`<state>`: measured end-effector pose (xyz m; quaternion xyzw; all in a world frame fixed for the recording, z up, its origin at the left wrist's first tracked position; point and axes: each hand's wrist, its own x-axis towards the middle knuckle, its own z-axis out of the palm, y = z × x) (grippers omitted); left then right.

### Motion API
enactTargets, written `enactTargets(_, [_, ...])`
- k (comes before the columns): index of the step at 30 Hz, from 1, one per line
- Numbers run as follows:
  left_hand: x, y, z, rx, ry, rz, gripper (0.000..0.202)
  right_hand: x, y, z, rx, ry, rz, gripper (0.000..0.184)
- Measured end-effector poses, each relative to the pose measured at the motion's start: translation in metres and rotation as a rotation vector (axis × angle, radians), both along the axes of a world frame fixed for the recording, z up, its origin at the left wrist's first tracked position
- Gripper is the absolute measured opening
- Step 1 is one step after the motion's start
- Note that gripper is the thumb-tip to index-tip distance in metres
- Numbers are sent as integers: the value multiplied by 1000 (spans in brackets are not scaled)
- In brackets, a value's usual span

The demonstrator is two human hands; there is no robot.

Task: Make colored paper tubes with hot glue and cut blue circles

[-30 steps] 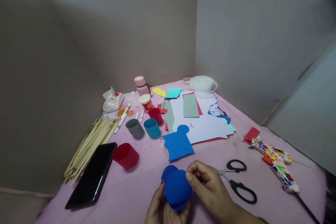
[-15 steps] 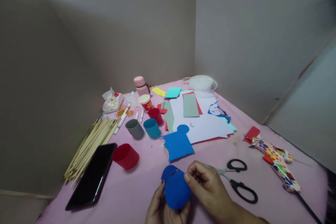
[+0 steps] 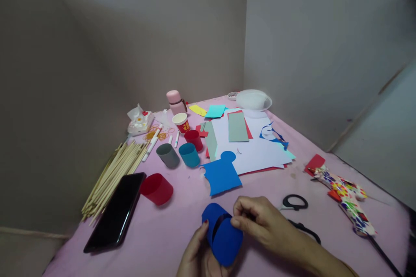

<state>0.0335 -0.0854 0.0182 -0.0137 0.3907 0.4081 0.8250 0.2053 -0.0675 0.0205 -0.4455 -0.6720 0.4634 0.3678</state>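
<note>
A curled piece of dark blue paper (image 3: pixel 222 233) sits near the front edge of the pink table (image 3: pixel 182 225), held from both sides. My left hand (image 3: pixel 198 255) cups it from below with the fingers wrapped round its left side. My right hand (image 3: pixel 260 223) pinches its right edge between thumb and fingers. Just beyond lies a flat blue paper cut-out (image 3: pixel 221 174). Black-handled scissors (image 3: pixel 297 214) lie to the right, partly hidden behind my right hand.
A red paper cup (image 3: pixel 157 188) lies on its side beside a black phone (image 3: pixel 115 211) and a bundle of wooden sticks (image 3: pixel 113 173). Grey (image 3: pixel 167 155), teal (image 3: pixel 189 155) and red (image 3: pixel 194 140) cups, loose paper sheets (image 3: pixel 250 147) and a patterned glue gun (image 3: pixel 346 199) lie further off. Grey partition walls enclose the table.
The blue paper has turned in my hands, so its open curled end now faces up-left. My right hand slid over the scissors' blades. The view shifted slightly.
</note>
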Motion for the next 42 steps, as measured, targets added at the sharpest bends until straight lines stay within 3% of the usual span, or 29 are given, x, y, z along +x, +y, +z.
enactTargets(6, [1,-1,-4,-3,104,-43,34,3,0,2,7,-11,-51,17])
enactTargets(15, [5,-1,3,-22,54,-16,31,1,-3,2,75,-15,-101,13])
enactTargets(18, [4,-1,3,38,-15,-31,22,0,-3,1,56,32,-99,16])
enactTargets(21, [0,0,0,89,-90,-63,27,-1,-4,0,37,73,-86,23])
enactTargets(30, [-9,0,-13,99,-101,-51,24,-6,-4,-8,-283,329,38,25])
enactTargets(33, [-14,2,-18,146,41,61,19,-6,-1,-12,-253,347,-38,19])
enactTargets(36, [-23,9,-16,200,222,283,14,-8,1,-17,-163,355,-158,10])
enactTargets(42, [-33,29,15,337,469,499,29,-19,1,-31,-170,336,-198,18])
